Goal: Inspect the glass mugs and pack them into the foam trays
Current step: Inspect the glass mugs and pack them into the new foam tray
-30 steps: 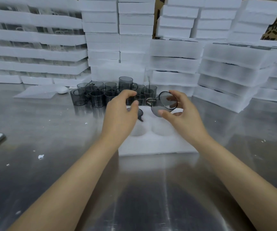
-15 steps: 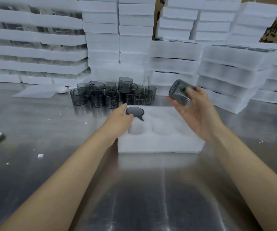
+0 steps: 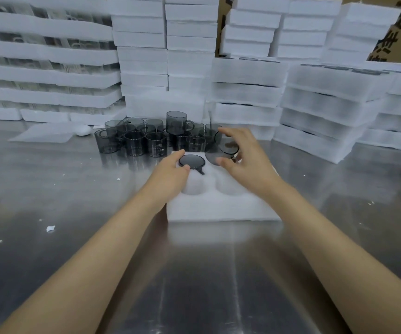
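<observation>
Smoky mug (image 3: 222, 150) gripped by right hand (image 3: 247, 160); left hand (image 3: 170, 175) rests relaxed on tray (image 3: 218, 208).

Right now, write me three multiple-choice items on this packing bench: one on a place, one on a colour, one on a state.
1. Where does the group of loose mugs stand?
A. On the metal table behind the foam tray
B. On top of the foam stacks
C. On the floor

2. What colour is the mug glass?
A. Clear blue
B. Smoky grey
C. Amber

3. What is the right hand doing?
A. Resting flat on the table
B. Holding a mug above the tray
C. Lifting a foam lid

Answers: 1 A, the mugs stand on the table just beyond the foam tray. 2 B, every mug is dark grey and see-through. 3 B, its fingers and thumb grip a tilted mug over the tray's far side.
</observation>
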Available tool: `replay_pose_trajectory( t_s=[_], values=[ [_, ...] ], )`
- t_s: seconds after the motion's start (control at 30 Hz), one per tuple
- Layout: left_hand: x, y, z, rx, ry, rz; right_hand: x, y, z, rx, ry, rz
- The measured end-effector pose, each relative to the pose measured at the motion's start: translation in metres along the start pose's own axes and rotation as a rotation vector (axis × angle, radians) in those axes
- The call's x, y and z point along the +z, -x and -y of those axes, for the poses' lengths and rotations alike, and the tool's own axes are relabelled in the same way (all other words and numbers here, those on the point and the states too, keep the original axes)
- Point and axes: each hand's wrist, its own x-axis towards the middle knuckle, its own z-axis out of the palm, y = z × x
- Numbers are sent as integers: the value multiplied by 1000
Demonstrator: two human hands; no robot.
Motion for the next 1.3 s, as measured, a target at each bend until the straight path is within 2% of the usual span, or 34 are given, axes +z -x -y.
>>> replay_pose_trajectory(
  t_s=[0.3,0.53,0.63,0.8,0.9,1.07,1.2,1.3],
  values=[
    [0,0,0,10,-42,11,0,4,3,84,273,41],
    [0,1,-1,20,-61,10,-3,1,8,50,459,95],
    [0,1,-1,23,-59,12,-4,3,7,41,453,105],
    [0,1,0,27,-67,0,-5,7,6,83,290,117],
    [0,1,1,32,-72,5,-4,7,9,94,310,146],
    [0,-2,2,50,-91,6,-1,3,8,124,565,316],
    [2,-3,4,51,-105,-14,-4,4,-1,239,569,582],
    [2,-4,4,55,-102,-9,-6,3,-2,260,580,633]
  ],
)
